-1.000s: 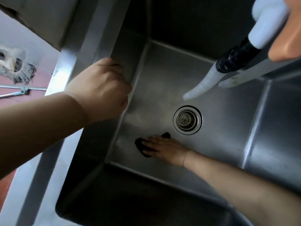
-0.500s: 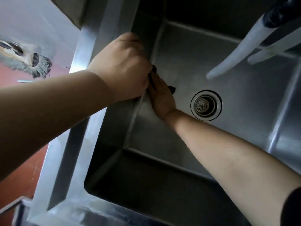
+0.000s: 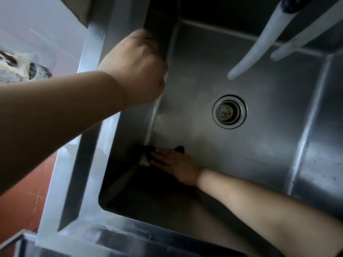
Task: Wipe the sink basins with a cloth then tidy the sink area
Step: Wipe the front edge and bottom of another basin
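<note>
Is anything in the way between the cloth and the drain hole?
Nothing visible is. The right hand presses the dark cloth flat in the near left corner of the basin floor, and bare steel runs from there to the drain. The hoses hang farther back.

Cloth in basin near-left corner, drain centre, hose above

Mop head on red tiled floor, far left.

Of the two hands, the left is curled closed, the right lies flat, fingers straight, arm extended.
</note>
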The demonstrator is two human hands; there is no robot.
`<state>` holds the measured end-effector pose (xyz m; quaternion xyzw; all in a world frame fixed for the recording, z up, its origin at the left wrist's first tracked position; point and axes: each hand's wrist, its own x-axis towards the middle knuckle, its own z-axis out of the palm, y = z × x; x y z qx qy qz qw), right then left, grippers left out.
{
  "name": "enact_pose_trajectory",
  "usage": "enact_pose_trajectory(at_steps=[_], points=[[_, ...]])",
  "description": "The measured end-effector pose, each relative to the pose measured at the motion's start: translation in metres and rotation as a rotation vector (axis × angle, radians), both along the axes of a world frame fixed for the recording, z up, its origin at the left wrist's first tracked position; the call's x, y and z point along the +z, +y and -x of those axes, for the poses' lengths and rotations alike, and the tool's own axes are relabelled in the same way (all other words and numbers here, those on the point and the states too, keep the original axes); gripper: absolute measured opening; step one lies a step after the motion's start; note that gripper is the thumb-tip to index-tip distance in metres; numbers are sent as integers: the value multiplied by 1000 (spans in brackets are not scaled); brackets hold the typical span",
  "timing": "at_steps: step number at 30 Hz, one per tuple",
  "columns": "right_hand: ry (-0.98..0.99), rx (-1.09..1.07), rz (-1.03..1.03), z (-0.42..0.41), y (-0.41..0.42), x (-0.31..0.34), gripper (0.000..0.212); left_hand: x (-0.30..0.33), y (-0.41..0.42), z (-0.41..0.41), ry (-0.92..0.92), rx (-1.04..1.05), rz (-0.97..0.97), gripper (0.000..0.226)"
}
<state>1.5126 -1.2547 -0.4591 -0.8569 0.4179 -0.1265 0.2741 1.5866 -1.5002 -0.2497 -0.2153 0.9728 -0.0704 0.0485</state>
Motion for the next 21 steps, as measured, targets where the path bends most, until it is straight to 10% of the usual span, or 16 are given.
enact_pose_trajectory(at_steps=[4, 16, 21], points=[[135, 44, -67, 42, -7, 6, 63, 2, 2, 1, 8, -8, 22, 23], [240, -869, -185, 76, -49, 20, 62, 4, 1, 5, -41, -14, 37, 29], [193, -364, -117, 42, -22, 19, 62, 5, 4, 4, -58, -24, 47, 26]])
